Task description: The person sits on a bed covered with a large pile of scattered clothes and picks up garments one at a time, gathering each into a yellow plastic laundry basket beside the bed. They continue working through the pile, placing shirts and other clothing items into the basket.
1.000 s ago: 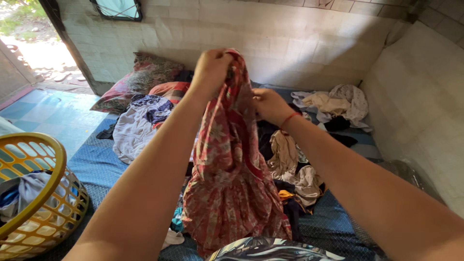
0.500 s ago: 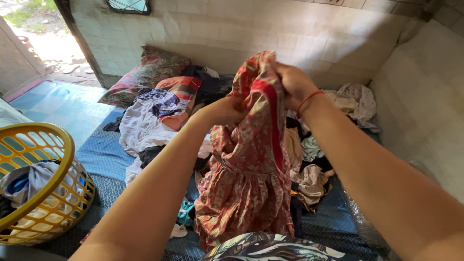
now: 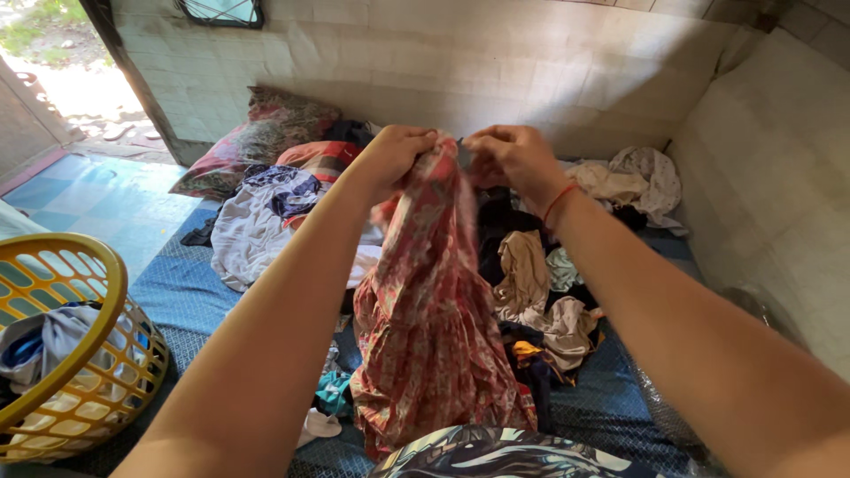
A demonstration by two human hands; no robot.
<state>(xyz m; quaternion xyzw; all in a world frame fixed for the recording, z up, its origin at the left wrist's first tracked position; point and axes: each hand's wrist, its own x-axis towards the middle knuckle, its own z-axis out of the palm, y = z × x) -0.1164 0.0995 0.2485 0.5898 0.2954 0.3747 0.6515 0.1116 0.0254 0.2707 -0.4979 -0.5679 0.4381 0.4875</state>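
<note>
My left hand (image 3: 394, 159) and my right hand (image 3: 509, 159) are both pinched shut on the top edge of the red floral dress (image 3: 434, 327), side by side and almost touching, with the cloth bunched between them. Half a second ago my right hand sat higher and my left one lower on the fabric; now the two have levelled out at the same height and the garment hangs straight down from my grip instead of twisted round my wrist, so I judge I have found the top hem and the dress is close to being held out square. It dangles freely below my fists, its skirt reaching down to the patterned cloth (image 3: 496, 453) nearest me. Under and beyond my grip the blue mat (image 3: 186, 283) carries loose laundry: a white and blue garment (image 3: 257, 221) off to the left of my left hand, a beige heap (image 3: 540, 292) below my right wrist, and a pale crumpled pile (image 3: 637, 181) out past my right hand by the wall. Pillows (image 3: 266, 142) lie further left, beyond my left hand. Far down to the left of my left forearm stands the yellow laundry basket (image 3: 62, 265), holding some grey and pale clothes that fill only its lower part; its rim is free.
</note>
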